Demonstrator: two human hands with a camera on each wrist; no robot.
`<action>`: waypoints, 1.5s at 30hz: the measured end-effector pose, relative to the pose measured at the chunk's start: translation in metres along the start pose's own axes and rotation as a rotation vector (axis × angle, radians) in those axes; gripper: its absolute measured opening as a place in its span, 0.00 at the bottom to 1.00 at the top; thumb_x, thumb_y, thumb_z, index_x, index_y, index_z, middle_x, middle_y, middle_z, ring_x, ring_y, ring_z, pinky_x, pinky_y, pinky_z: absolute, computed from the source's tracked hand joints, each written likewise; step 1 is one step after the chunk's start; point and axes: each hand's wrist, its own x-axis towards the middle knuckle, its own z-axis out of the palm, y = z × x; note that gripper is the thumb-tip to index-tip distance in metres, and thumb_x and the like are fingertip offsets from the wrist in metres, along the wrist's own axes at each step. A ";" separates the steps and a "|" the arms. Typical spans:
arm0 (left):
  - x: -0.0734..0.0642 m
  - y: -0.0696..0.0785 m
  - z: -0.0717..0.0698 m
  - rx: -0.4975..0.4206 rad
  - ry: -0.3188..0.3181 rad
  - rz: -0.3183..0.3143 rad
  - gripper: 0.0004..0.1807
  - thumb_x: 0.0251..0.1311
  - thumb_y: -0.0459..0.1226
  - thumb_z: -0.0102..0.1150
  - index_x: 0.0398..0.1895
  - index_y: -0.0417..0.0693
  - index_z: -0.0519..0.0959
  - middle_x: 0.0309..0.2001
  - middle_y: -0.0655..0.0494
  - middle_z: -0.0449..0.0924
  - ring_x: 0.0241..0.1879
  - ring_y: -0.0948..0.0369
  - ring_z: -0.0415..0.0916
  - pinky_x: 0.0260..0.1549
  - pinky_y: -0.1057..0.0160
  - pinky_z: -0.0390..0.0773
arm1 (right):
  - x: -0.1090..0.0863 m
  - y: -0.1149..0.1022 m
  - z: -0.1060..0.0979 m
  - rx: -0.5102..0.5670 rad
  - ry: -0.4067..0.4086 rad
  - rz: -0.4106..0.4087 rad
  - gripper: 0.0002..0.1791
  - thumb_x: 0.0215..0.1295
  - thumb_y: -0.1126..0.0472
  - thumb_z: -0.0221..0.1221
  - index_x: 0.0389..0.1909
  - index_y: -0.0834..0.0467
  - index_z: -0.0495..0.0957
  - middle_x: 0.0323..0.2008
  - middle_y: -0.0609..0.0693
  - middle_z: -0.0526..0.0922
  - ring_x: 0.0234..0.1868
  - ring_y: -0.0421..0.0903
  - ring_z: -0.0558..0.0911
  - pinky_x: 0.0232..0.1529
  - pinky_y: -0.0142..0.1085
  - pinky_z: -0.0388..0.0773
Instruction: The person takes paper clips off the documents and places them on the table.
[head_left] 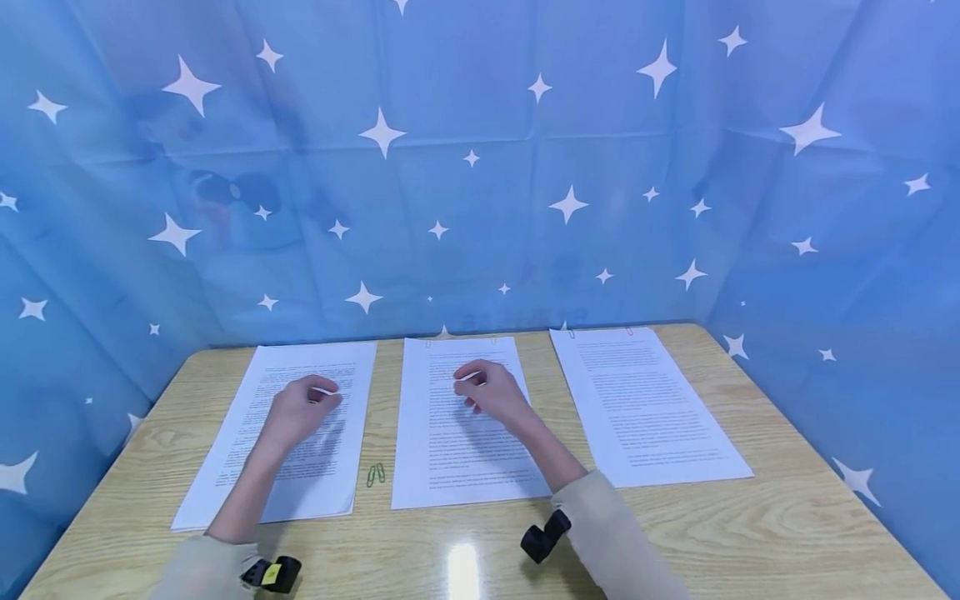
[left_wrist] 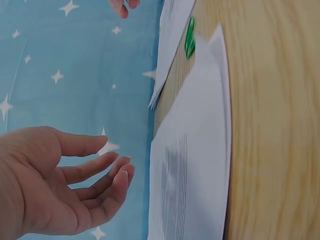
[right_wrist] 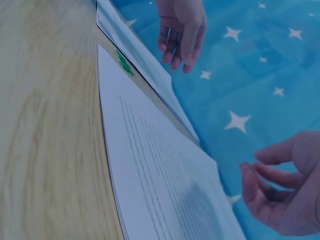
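My left hand hovers over the left stack of printed paper, its fingers loosely bent and nothing between them. In the left wrist view, thumb and fingertips of that left hand stand apart. Over the middle printed sheets hangs my right hand, also loosely bent and holding nothing. Two green paper clips lie on the wood between these two stacks. Small clips, one of them a pale paper clip, sit on the middle sheets' top edge. The left stack's top edge shows no clip.
At the right lie more printed sheets, with a green paper clip and a reddish paper clip on their top edge. A blue curtain with white stars hangs behind and beside the wooden table.
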 end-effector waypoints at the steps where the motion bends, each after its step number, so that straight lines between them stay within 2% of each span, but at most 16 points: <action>1: 0.000 0.002 0.003 -0.003 -0.006 0.007 0.17 0.71 0.37 0.55 0.55 0.32 0.77 0.48 0.35 0.79 0.43 0.47 0.76 0.38 0.52 0.77 | -0.001 0.001 -0.004 -0.003 0.009 0.006 0.14 0.70 0.63 0.60 0.52 0.66 0.80 0.40 0.64 0.83 0.36 0.59 0.83 0.34 0.41 0.82; 6: 0.000 0.013 0.016 -0.009 -0.027 0.024 0.17 0.70 0.37 0.57 0.54 0.32 0.77 0.46 0.38 0.80 0.41 0.49 0.78 0.38 0.54 0.78 | -0.006 0.007 -0.026 -0.024 0.045 0.032 0.14 0.71 0.64 0.60 0.53 0.67 0.79 0.41 0.64 0.83 0.38 0.60 0.83 0.36 0.43 0.83; 13: 0.001 0.025 0.031 -0.027 -0.086 0.049 0.18 0.69 0.36 0.58 0.53 0.30 0.77 0.43 0.38 0.81 0.38 0.50 0.81 0.36 0.53 0.79 | -0.012 0.019 -0.054 -0.095 0.108 0.081 0.16 0.72 0.63 0.58 0.56 0.67 0.78 0.42 0.60 0.83 0.39 0.57 0.83 0.37 0.41 0.82; 18: 0.004 0.029 0.042 -0.053 -0.133 0.029 0.20 0.68 0.36 0.58 0.56 0.28 0.75 0.47 0.36 0.80 0.38 0.50 0.82 0.39 0.52 0.80 | -0.015 0.029 -0.069 -0.120 0.126 0.125 0.17 0.72 0.63 0.57 0.57 0.67 0.76 0.42 0.60 0.82 0.38 0.53 0.83 0.39 0.41 0.82; 22: 0.006 0.032 0.050 -0.090 -0.153 0.013 0.23 0.67 0.35 0.59 0.58 0.25 0.73 0.47 0.36 0.80 0.38 0.50 0.82 0.39 0.53 0.81 | -0.017 0.037 -0.078 -0.125 0.134 0.154 0.18 0.71 0.65 0.57 0.58 0.70 0.75 0.41 0.61 0.82 0.35 0.51 0.83 0.37 0.39 0.82; 27: 0.009 0.034 0.058 -0.167 -0.180 -0.019 0.25 0.67 0.34 0.59 0.60 0.23 0.70 0.42 0.38 0.80 0.35 0.53 0.81 0.36 0.56 0.81 | -0.019 0.045 -0.082 -0.147 0.143 0.176 0.19 0.70 0.66 0.56 0.56 0.73 0.75 0.39 0.62 0.83 0.30 0.49 0.84 0.34 0.37 0.83; 33: 0.016 0.034 0.068 -0.177 -0.173 -0.051 0.16 0.65 0.31 0.60 0.49 0.26 0.75 0.33 0.43 0.80 0.31 0.56 0.79 0.32 0.61 0.78 | -0.015 0.050 -0.080 -0.132 0.138 0.187 0.19 0.69 0.66 0.57 0.55 0.76 0.75 0.35 0.62 0.85 0.29 0.46 0.84 0.32 0.37 0.83; 37: 0.017 0.036 0.069 -0.166 -0.170 -0.068 0.17 0.64 0.31 0.61 0.51 0.25 0.75 0.35 0.42 0.81 0.33 0.55 0.81 0.35 0.59 0.80 | -0.014 0.051 -0.080 -0.111 0.123 0.191 0.20 0.70 0.66 0.58 0.56 0.77 0.74 0.34 0.61 0.84 0.29 0.45 0.83 0.32 0.36 0.82; 45: 0.016 0.043 0.072 -0.160 -0.185 -0.075 0.17 0.64 0.30 0.62 0.50 0.24 0.76 0.43 0.38 0.80 0.38 0.52 0.83 0.41 0.55 0.82 | -0.012 0.054 -0.081 -0.078 0.106 0.224 0.16 0.69 0.65 0.61 0.51 0.73 0.79 0.27 0.55 0.80 0.26 0.42 0.77 0.28 0.33 0.76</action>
